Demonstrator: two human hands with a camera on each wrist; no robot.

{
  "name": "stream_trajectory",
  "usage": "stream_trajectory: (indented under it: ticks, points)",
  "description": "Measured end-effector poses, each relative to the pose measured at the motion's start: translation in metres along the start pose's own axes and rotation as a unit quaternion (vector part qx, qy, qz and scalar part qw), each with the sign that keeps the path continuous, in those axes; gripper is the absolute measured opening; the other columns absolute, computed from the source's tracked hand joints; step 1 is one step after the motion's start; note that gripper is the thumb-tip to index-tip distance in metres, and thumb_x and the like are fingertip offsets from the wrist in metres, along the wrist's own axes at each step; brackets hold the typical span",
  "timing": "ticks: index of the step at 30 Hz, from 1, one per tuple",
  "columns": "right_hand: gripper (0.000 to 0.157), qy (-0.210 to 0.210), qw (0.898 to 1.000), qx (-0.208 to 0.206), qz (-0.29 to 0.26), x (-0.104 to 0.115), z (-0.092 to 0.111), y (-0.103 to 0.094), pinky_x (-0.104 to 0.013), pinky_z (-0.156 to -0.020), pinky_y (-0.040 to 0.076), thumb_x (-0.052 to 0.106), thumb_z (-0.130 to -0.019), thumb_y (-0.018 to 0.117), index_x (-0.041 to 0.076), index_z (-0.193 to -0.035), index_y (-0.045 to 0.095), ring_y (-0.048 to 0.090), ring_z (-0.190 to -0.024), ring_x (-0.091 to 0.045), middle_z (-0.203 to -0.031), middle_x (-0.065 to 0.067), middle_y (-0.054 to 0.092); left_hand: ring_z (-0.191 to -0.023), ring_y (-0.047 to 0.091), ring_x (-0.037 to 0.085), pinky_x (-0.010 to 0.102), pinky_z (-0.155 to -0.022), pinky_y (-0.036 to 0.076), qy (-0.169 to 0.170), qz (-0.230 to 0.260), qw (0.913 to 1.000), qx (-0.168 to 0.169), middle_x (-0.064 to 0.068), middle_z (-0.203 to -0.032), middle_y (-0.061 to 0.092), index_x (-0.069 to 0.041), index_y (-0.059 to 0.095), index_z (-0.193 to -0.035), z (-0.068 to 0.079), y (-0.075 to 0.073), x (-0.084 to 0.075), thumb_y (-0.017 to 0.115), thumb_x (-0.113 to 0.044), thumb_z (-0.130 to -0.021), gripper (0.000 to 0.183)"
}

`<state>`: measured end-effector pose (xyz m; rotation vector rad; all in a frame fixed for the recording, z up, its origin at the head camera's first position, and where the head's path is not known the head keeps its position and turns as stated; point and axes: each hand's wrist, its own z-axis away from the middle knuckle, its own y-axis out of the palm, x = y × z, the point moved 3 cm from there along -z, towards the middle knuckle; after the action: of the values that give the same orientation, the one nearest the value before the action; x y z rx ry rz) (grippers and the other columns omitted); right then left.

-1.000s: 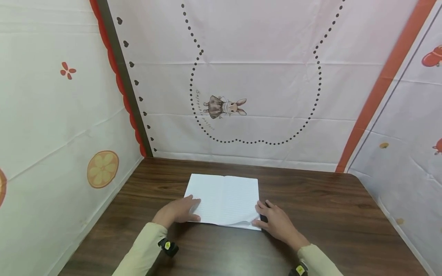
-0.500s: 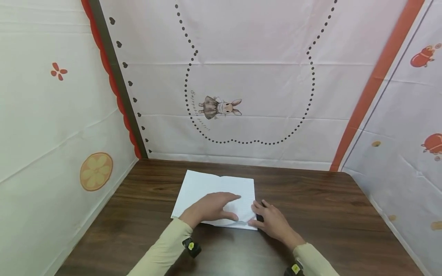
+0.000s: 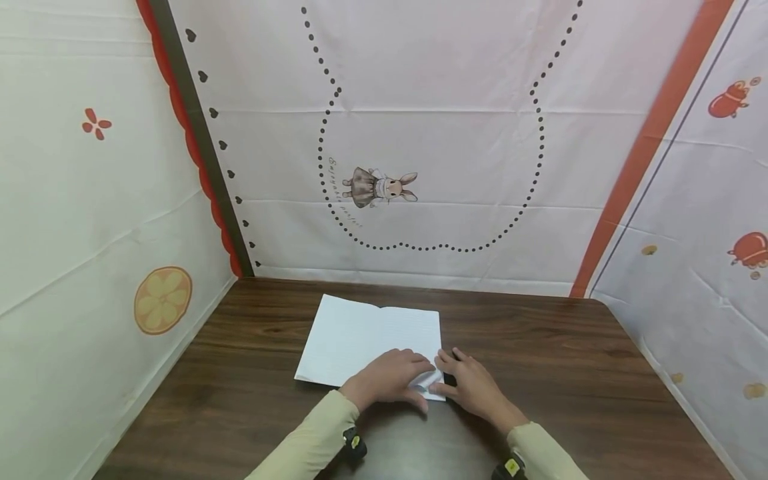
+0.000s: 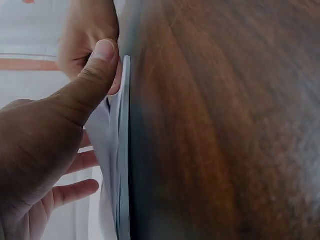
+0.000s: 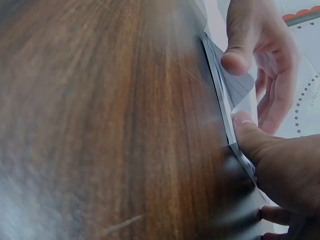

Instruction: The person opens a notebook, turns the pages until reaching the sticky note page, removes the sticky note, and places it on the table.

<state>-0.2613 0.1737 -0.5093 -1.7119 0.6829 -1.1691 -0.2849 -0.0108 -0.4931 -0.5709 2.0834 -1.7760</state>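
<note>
An open lined notebook (image 3: 354, 333) lies on the brown wooden table. Its lower right page corner (image 5: 240, 90) curls up between the two hands. My left hand (image 3: 390, 379) reaches across the right-hand page, thumb low by the front edge and fingers over the paper, with a gap between them. In the left wrist view, its fingers (image 4: 75, 194) are spread over the page. My right hand (image 3: 474, 387) rests at the notebook's lower right corner. Its thumb (image 5: 245, 122) presses on the page edge, while its other fingers lie along the right side.
The dark table (image 3: 540, 373) extends around the notebook. A printed cloth (image 3: 468, 167) hangs behind it, with further cloth panels at left and right. Both forearms wear long pale sleeves (image 3: 309, 437) and small black wrist devices (image 3: 355, 445).
My left hand has moved right from the notebook's left side, across the pages to the lower right corner. My right hand stays at that corner. The head view has shifted slightly.
</note>
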Motion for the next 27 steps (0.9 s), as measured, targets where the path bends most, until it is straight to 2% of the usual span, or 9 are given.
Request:
stream_trajectory:
  ticks: [5, 10, 13, 18, 23, 27]
  points:
    - [0.066, -0.007, 1.000, -0.002, -0.008, 0.0007, 0.0004, -0.0006, -0.069, -0.108, 0.037, 0.044, -0.091, 0.073, 0.001, -0.139, 0.062, 0.041, -0.141, -0.050, -0.149, -0.017, 0.054, -0.109, 0.065, 0.010, 0.029, -0.089, 0.054, -0.006, -0.006, 0.9999, 0.009, -0.006, -0.123, 0.070, -0.019, 0.068, -0.130, -0.0029, 0.0000, 0.0016, 0.070, -0.070, -0.079, 0.072]
    - [0.068, -0.013, 1.000, -0.001, -0.006, 0.0018, 0.0008, -0.0023, -0.069, -0.107, 0.038, 0.046, -0.090, 0.073, 0.000, -0.138, 0.061, 0.042, -0.140, -0.051, -0.149, -0.018, 0.054, -0.110, 0.065, 0.010, 0.028, -0.093, 0.053, -0.019, 0.001, 0.9997, 0.017, -0.006, -0.125, 0.069, -0.021, 0.071, -0.126, -0.0033, -0.0018, 0.0062, 0.072, -0.065, -0.079, 0.064]
    - [0.070, -0.015, 1.000, 0.005, -0.005, 0.0027, 0.0011, -0.0039, -0.069, -0.107, 0.038, 0.047, -0.089, 0.073, -0.001, -0.139, 0.061, 0.042, -0.141, -0.051, -0.149, -0.018, 0.053, -0.113, 0.065, 0.011, 0.029, -0.096, 0.052, -0.017, -0.002, 0.9998, 0.014, -0.005, -0.127, 0.069, -0.022, 0.072, -0.125, -0.0023, -0.0037, 0.0073, 0.070, -0.061, -0.083, 0.057]
    - [0.072, -0.020, 1.000, 0.010, -0.004, 0.0027, 0.0012, -0.0033, -0.069, -0.107, 0.038, 0.046, -0.088, 0.074, -0.001, -0.140, 0.059, 0.041, -0.141, -0.050, -0.151, -0.018, 0.051, -0.111, 0.066, 0.011, 0.028, -0.095, 0.053, -0.013, -0.030, 0.9994, -0.003, -0.005, -0.124, 0.071, -0.022, 0.074, -0.121, -0.0008, -0.0031, 0.0073, 0.065, -0.054, -0.093, 0.044]
    - [0.074, -0.013, 1.000, 0.002, -0.001, 0.0023, 0.0003, -0.0016, -0.068, -0.107, 0.039, 0.046, -0.086, 0.077, 0.000, -0.141, 0.059, 0.042, -0.141, -0.049, -0.150, -0.017, 0.054, -0.108, 0.067, 0.011, 0.029, -0.092, 0.054, -0.041, -0.062, 0.9966, -0.035, -0.006, -0.118, 0.073, -0.021, 0.076, -0.111, -0.0021, 0.0002, 0.0076, 0.068, -0.036, -0.099, 0.020]
    - [0.079, -0.005, 1.000, -0.008, 0.006, 0.0021, -0.0009, -0.0016, -0.066, -0.108, 0.040, 0.044, -0.083, 0.081, -0.001, -0.143, 0.056, 0.046, -0.139, -0.049, -0.147, -0.020, 0.056, -0.105, 0.067, 0.011, 0.028, -0.088, 0.054, -0.057, -0.086, 0.9923, -0.068, -0.006, -0.115, 0.073, -0.020, 0.075, -0.109, -0.0028, 0.0002, 0.0061, 0.068, -0.031, -0.099, 0.016]
